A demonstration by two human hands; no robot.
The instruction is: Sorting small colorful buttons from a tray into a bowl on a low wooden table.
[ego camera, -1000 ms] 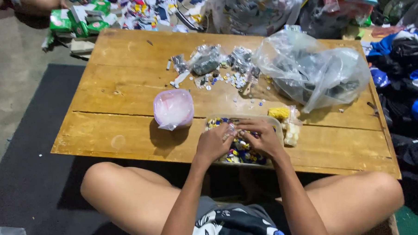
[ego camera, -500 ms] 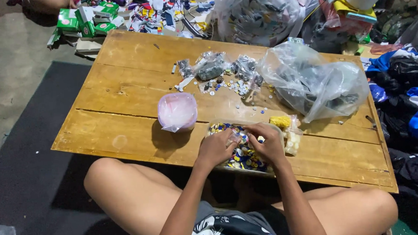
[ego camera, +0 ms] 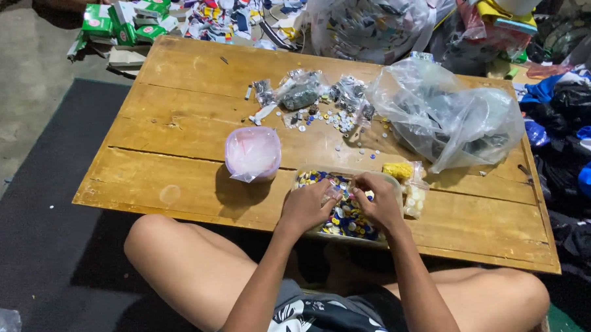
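Left hand (ego camera: 305, 206) and right hand (ego camera: 378, 200) curled over tray of coloured buttons (ego camera: 342, 218), fingertips pinched together; held item too small to tell. Pink-lidded tub (ego camera: 252, 153) left of grip, clear bag (ego camera: 446, 118) beyond, on wooden table (ego camera: 171, 164).

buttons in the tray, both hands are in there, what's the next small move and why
Probably lift one button clear of the pile. Both hands, left and right, meet fingertip to fingertip over the tray of mixed blue, yellow and white buttons at the table edge. What they pinch is too small to tell, so raising it would free it from the others.
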